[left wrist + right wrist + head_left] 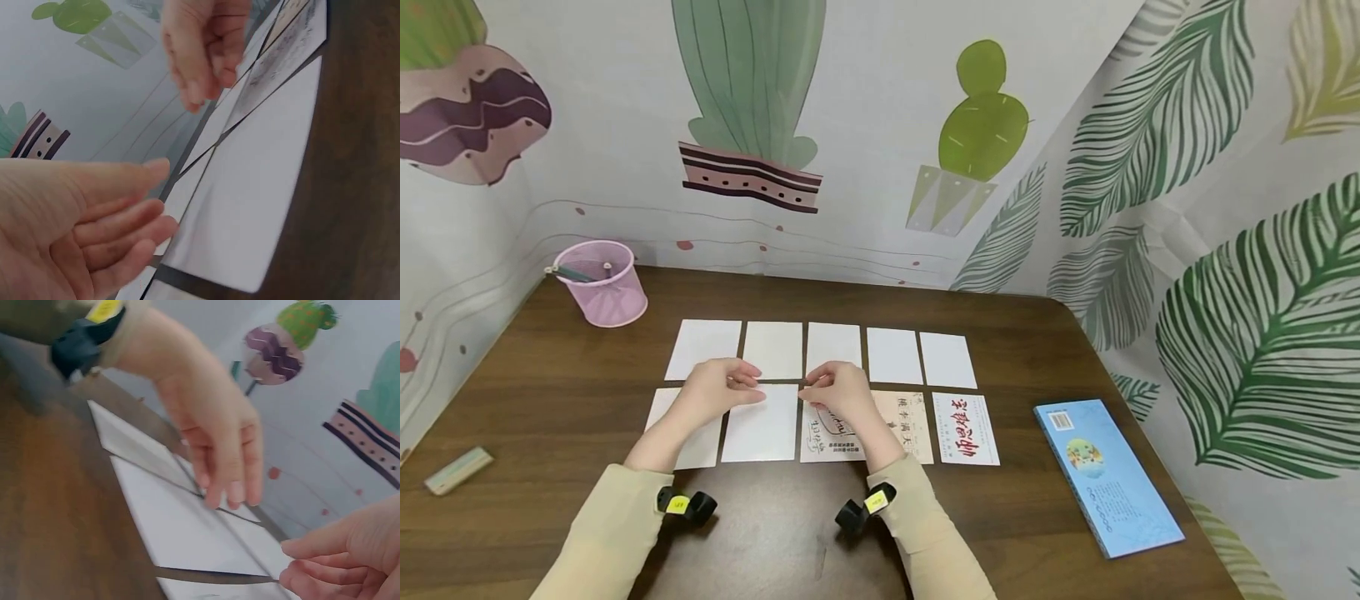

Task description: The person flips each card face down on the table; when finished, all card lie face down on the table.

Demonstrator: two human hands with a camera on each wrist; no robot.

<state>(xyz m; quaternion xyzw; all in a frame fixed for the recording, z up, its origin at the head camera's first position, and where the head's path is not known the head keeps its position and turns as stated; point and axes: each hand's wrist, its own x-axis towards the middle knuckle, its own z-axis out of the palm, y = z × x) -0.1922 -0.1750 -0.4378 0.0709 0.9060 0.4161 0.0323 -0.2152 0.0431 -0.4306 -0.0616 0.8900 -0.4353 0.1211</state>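
Note:
Two rows of cards lie on the brown table. My left hand (718,387) hovers at the upper left of a blank white card (760,433) in the front row, fingers loosely bent and thumb apart from them in the left wrist view. My right hand (844,393) is over the upper part of a card with black handwriting (831,452), partly covering it; its fingers look relaxed, with nothing between them. Right of that lie a beige card with dark characters (910,421) and a white card with red calligraphy (966,429). The back row's cards (893,354) show blank faces.
A pink mesh pen cup (606,287) with pens stands at the back left. An eraser-like block (458,471) lies at the left. At the right is a blue book (1108,479). A cloth printed with cacti and leaves (865,125) hangs behind the table.

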